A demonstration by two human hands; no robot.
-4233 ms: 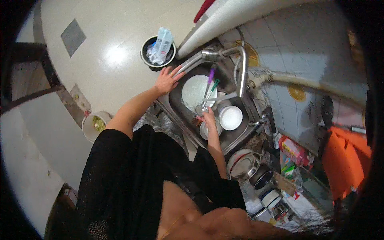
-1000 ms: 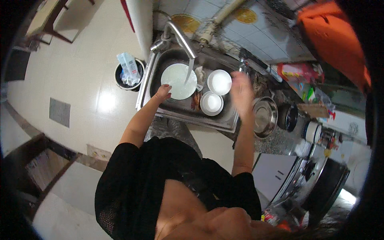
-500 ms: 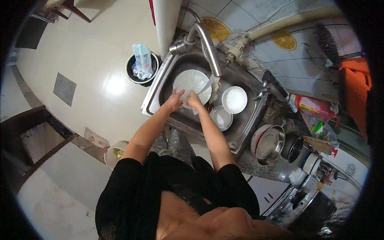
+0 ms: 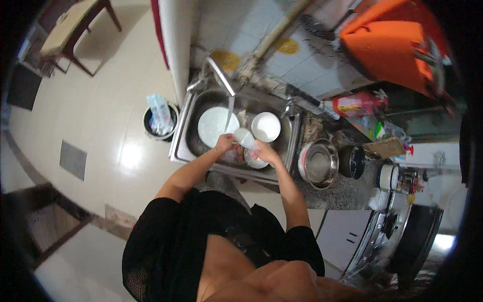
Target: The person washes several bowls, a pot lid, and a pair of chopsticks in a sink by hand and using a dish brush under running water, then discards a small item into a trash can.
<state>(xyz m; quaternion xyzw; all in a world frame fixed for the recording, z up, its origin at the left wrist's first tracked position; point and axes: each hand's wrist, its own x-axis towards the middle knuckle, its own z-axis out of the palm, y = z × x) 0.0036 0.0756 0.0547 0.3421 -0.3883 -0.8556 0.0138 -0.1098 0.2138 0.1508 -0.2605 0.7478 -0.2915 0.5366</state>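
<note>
Over the steel sink [image 4: 187,132], my left hand [image 4: 225,142] and my right hand [image 4: 265,152] are closed on a small whitish rounded object [image 4: 244,136] between them. It is blurred, so I cannot tell its exact kind. A large white bowl [image 4: 212,126] with water in it sits at the sink's left, beyond my left hand. Water runs from the faucet [image 4: 221,75] at that bowl's right side. A smaller white bowl [image 4: 265,127] stands right of the held object. Partly hidden under my right hand is another small bowl [image 4: 256,162].
A bin [image 4: 172,130] with plastic bags stands left of the sink. On the counter to the right are a metal basin [image 4: 322,163] and a dark pot [image 4: 352,162]. A red container [image 4: 354,104] and an orange item [image 4: 390,48] are near the wall.
My hands have moved right, off the large bowl, and now hold the small whitish object between them. The view has turned, bringing more of the stove and the orange item into sight.
</note>
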